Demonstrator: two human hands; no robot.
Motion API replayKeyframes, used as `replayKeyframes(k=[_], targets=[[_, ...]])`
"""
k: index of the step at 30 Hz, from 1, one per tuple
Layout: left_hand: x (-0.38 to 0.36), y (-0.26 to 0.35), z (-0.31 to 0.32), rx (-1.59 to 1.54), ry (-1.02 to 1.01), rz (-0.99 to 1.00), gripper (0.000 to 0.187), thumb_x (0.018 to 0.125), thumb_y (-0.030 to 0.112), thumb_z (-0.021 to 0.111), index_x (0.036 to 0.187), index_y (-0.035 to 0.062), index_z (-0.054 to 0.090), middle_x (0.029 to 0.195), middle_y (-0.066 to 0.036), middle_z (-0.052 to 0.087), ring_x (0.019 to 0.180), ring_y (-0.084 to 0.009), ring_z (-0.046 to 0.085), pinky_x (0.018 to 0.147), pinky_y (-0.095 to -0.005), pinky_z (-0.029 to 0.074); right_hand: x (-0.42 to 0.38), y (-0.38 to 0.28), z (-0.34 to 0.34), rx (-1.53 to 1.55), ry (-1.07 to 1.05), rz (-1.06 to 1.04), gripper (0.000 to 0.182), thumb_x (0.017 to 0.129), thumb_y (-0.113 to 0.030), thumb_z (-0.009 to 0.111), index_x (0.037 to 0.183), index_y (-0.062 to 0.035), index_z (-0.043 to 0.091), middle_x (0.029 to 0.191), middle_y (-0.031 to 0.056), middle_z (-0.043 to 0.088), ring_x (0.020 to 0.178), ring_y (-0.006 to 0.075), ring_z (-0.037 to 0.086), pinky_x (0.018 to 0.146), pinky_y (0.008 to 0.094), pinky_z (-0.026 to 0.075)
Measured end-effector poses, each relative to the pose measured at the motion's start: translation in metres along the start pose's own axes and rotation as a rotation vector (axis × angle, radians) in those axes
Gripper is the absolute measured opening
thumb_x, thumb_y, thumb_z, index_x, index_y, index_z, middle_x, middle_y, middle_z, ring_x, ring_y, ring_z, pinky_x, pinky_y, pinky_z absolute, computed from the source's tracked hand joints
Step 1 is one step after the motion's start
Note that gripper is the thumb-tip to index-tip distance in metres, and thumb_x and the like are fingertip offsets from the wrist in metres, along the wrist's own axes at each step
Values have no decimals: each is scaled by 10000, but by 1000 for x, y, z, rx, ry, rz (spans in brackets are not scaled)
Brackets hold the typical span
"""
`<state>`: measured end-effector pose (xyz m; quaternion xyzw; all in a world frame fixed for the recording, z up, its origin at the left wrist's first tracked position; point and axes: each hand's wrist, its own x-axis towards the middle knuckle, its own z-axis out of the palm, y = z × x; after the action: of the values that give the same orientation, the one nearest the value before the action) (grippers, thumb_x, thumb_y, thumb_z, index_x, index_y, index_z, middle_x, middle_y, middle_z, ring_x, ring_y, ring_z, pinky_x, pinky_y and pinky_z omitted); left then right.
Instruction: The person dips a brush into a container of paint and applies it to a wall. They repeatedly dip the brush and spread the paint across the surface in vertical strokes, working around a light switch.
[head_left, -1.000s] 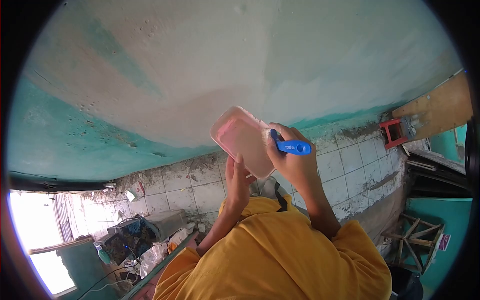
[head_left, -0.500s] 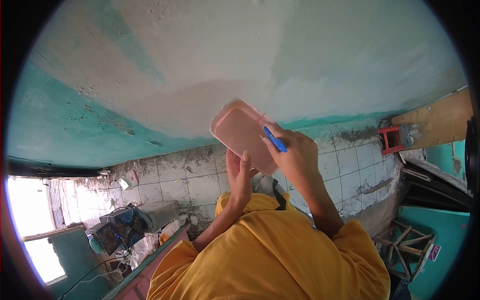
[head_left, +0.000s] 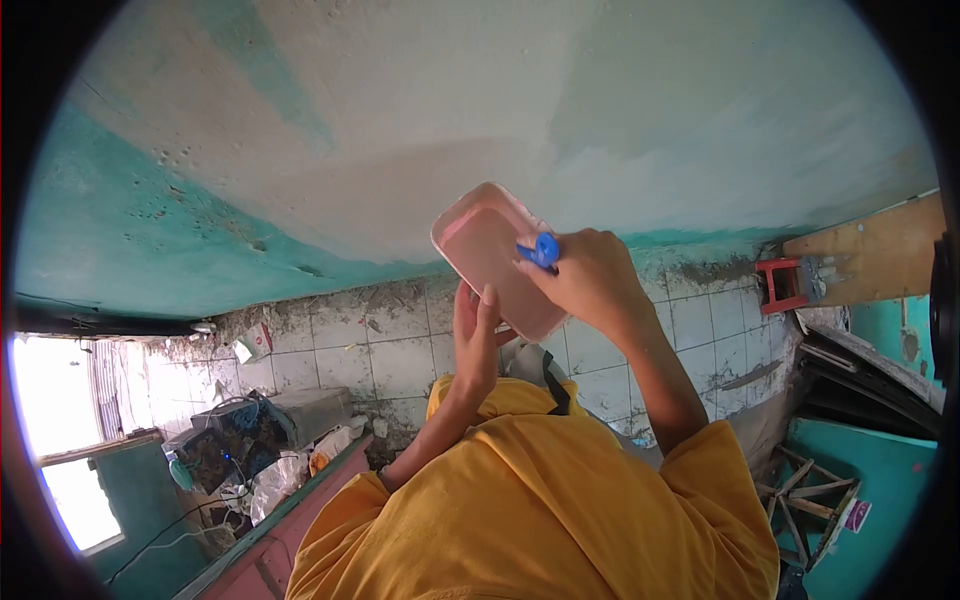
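A pale pink rectangular container (head_left: 497, 262) with rounded corners is held tilted in front of the wall. Its inside looks coated in pinkish beige. My left hand (head_left: 477, 328) grips its lower left edge, the thumb lying over the rim. In my right hand (head_left: 592, 277), over the container's right side, is a blue-handled tool (head_left: 542, 251); its working end cannot be made out. Beyond the container rises the wall (head_left: 420, 120), patched in beige and grey over turquoise paint.
White floor tiles (head_left: 345, 375) lie below the wall. At the lower left is a pile of bags and cables (head_left: 235, 445) beside a pink surface (head_left: 270, 560). A red stool (head_left: 783, 285), a wooden board (head_left: 880, 245) and a wooden frame (head_left: 805, 495) are at the right.
The blue handle has turned and now points more toward the camera, and my right hand has rotated with it. The container has shifted slightly right and is tilted a little differently.
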<state>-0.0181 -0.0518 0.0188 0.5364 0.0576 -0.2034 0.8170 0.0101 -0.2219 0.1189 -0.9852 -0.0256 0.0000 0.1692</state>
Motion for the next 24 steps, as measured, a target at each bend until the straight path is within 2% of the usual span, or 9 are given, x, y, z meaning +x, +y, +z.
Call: replayKeyframes(k=[4,6,7,9,16,17,18,22,24], targets=[[10,-3,-2,-18,-11,-28,656,1058,518,504,1505,57,369,1355,-144,573,1116,-251,677,866,-402,612,-4,5,7,68,-83,-111,237,897,-344,730,1046,-169,788,738,119,714,671,339,691,632,422,556],[9,-3,-1,-13,-25,-42,661,1056,519,507,1509,57,370,1360,-143,572,1119,-254,678,868,-405,612,7,-1,8,155,-11,-77,238,905,-321,709,843,-93,727,675,124,691,652,339,701,624,431,563],[7,1,1,-4,-38,-49,666,1057,518,507,1519,61,363,1364,-142,571,1119,-255,680,873,-405,612,10,-2,7,159,-9,-75,238,905,-321,709,843,-93,727,675,124,691,652,339,701,624,431,563],[7,4,0,6,-49,-55,671,1057,516,507,1529,64,355,1367,-140,570,1118,-256,681,877,-406,612,13,-3,6,77,137,-62,261,908,-316,703,785,-86,713,680,131,691,652,343,698,629,432,563],[10,1,-2,29,-21,-54,680,1054,522,511,1536,71,349,1378,-136,566,1099,-246,688,868,-398,612,3,9,13,123,-43,-151,298,935,-351,668,797,-93,722,679,135,692,642,350,691,619,436,558],[10,2,-1,39,-29,-58,677,1054,522,511,1530,67,355,1377,-138,566,1098,-249,690,867,-399,612,10,12,15,101,8,-121,220,930,-329,673,932,-120,739,700,131,698,659,349,692,633,440,556],[9,3,-1,41,-28,-58,677,1054,522,511,1530,67,355,1377,-138,566,1098,-249,690,867,-399,612,14,11,15,80,60,-92,229,925,-308,678,1066,-147,757,722,127,704,676,349,693,647,444,554],[12,5,-2,44,-36,-51,669,1053,524,511,1518,65,368,1382,-138,566,1100,-251,690,863,-397,612,3,9,0,21,9,-23,235,916,-333,695,1025,-137,764,730,128,707,666,356,686,648,435,553],[13,4,-4,46,-25,-50,669,1053,525,511,1517,65,370,1384,-137,565,1100,-249,689,860,-395,613,-5,11,5,34,-94,-138,241,926,-352,697,973,-125,766,715,126,704,652,356,682,638,426,553]])
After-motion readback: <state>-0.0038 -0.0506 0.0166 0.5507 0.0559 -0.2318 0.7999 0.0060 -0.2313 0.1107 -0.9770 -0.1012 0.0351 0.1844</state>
